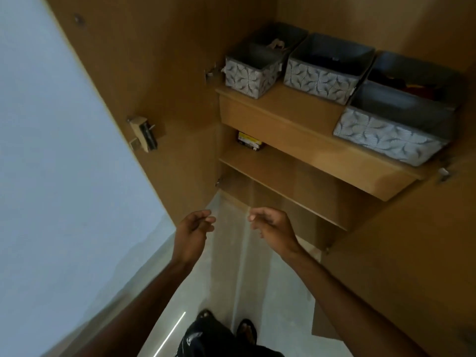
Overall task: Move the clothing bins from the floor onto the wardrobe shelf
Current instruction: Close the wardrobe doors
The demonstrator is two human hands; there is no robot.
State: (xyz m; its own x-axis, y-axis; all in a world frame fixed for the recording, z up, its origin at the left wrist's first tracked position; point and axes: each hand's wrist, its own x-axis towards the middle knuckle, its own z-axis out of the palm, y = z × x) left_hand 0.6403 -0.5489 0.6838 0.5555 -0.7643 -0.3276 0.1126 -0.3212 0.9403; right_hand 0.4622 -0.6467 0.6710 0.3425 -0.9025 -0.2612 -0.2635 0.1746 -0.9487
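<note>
Three patterned grey bins sat in a row on the wardrobe shelf (283, 109): left bin (251, 73) at the shelf's left end, middle bin (322, 78) just beside it, right bin (386, 135) at the front edge toward the right end, with dark and red clothes (412, 86) inside. Below that shelf, left hand (192, 230) and right hand (273, 225) hung near each other, fingers loosely curled, holding nothing. A small box (248, 141) lay at the left end of the lower shelf (296, 171).

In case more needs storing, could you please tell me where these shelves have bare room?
Bare strip on the top shelf before the left bin and middle bin; lower shelf bare right of the small box. Crowded: the right bin reaches the edge.
</note>
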